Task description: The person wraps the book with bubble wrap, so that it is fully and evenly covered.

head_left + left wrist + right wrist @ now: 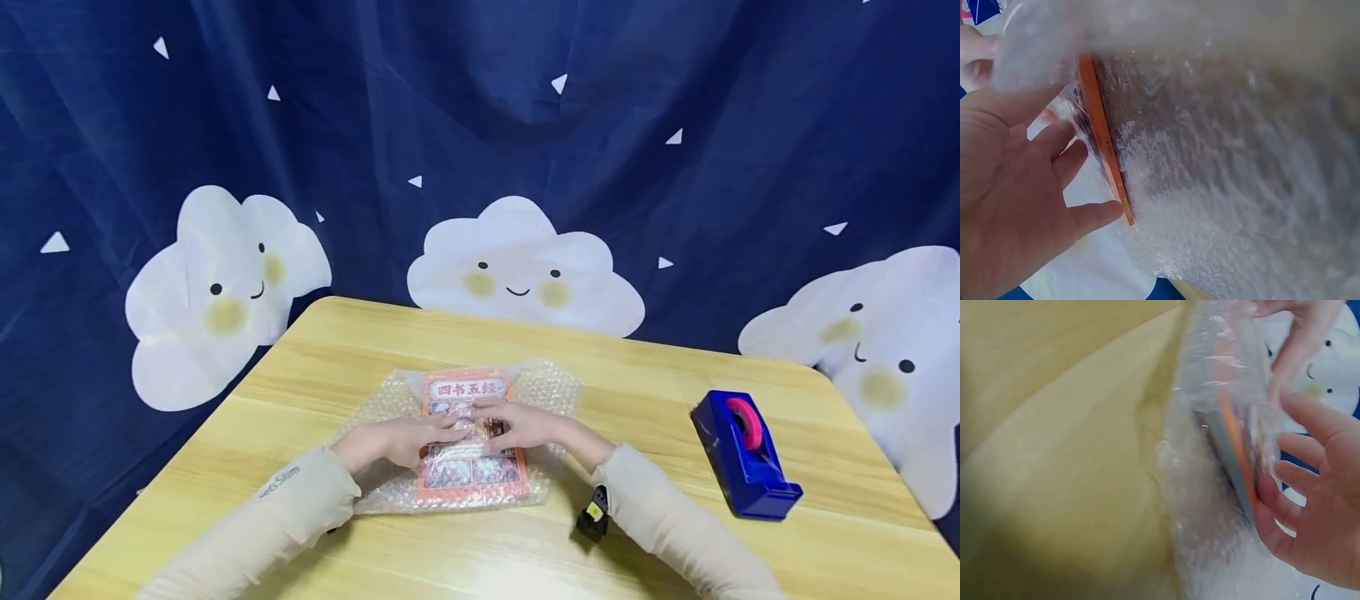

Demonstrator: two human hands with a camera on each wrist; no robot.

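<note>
An orange-covered book [472, 475] with Chinese characters and small pictures lies inside clear bubble wrap [551, 387], which spreads out past both its sides. My left hand [405, 437] rests on the wrapped cover from the left, and my right hand [521, 425] touches it from the right. Their fingertips come close together near the middle of the cover. In the left wrist view, the orange spine [1105, 137] shows through the wrap beside relaxed fingers. The right wrist view has the page edge [1233, 465] under the wrap, beside gently bent fingers.
A blue tape dispenser [750, 467] with a pink-cored roll [744, 423] stands at the right on the wooden table [630, 375]. Behind the table hangs a dark blue curtain [480, 108] with smiling clouds. A dark strap device [594, 517] sits at the right wrist.
</note>
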